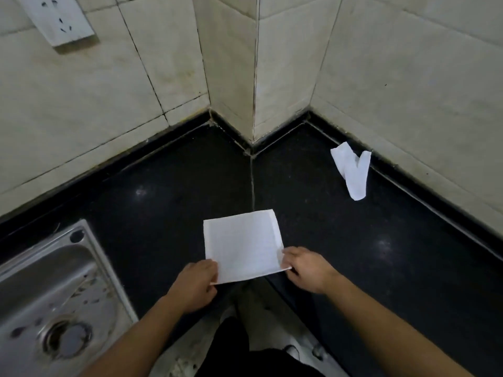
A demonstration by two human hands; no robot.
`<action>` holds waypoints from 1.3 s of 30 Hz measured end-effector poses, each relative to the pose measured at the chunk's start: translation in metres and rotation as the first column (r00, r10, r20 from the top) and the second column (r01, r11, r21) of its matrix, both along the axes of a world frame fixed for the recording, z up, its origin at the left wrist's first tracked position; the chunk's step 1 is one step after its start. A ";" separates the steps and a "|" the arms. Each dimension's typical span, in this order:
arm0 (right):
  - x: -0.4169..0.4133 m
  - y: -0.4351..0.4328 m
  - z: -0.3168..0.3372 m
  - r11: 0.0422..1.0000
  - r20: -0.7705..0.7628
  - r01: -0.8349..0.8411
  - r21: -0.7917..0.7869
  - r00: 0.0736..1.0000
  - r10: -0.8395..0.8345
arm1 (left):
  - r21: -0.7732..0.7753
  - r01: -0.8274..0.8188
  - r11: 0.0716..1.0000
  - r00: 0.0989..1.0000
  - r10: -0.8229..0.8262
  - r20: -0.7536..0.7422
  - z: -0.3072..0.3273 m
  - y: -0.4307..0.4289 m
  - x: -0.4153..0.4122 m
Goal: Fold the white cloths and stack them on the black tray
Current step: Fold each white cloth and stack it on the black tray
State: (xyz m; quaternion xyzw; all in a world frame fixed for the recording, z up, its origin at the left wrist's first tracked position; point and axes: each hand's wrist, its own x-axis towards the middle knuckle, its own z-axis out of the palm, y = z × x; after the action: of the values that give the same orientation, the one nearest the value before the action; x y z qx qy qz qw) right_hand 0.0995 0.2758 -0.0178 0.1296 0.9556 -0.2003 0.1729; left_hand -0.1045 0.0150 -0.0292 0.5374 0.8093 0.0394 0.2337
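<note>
We see the left hand (196,284) and right hand (307,270) pinching the cloth (242,248) at its near corners; fingers beneath are hidden. The sink (54,268) is cropped.

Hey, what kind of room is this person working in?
Most likely a kitchen corner: a stainless steel sink is set into a black countertop, with tiled walls and a wall socket above.

black stone counter (353,240), flat white cloth (242,246), crumpled white cloth (352,172), inset steel sink (40,281)
</note>
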 end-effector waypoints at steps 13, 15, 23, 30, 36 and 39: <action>-0.026 0.017 -0.007 0.857 0.045 0.417 -0.304 0.904 -0.424 | -0.044 -0.511 0.859 0.779 0.484 0.398 0.000 0.016 -0.034; -0.041 0.025 -0.009 0.781 0.016 0.508 -0.364 0.841 -0.540 | -0.015 -0.649 0.760 0.670 0.582 0.461 -0.003 0.025 -0.047; -0.103 0.038 -0.024 0.550 0.057 0.722 -0.419 0.626 -0.778 | -0.066 -0.864 0.500 0.413 0.776 0.476 -0.025 0.056 -0.081; -0.122 0.042 -0.037 0.557 0.124 0.750 -0.357 0.629 -0.767 | -0.095 -0.842 0.531 0.458 0.796 0.395 -0.039 0.060 -0.086; -0.122 0.039 -0.047 0.672 0.051 0.690 -0.270 0.707 -0.705 | -0.030 -0.809 0.587 0.549 0.773 0.318 -0.040 0.059 -0.084; -0.113 0.029 -0.047 0.910 -0.126 0.415 0.012 0.903 -0.410 | 0.242 -0.570 0.785 0.816 0.576 0.053 -0.042 0.048 -0.073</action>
State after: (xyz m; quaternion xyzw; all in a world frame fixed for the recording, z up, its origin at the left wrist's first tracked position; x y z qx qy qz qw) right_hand -0.0136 0.3045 -0.0650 0.3198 0.9189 -0.2211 0.0660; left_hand -0.1777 0.0634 -0.0708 0.2919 0.9254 0.2023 0.1325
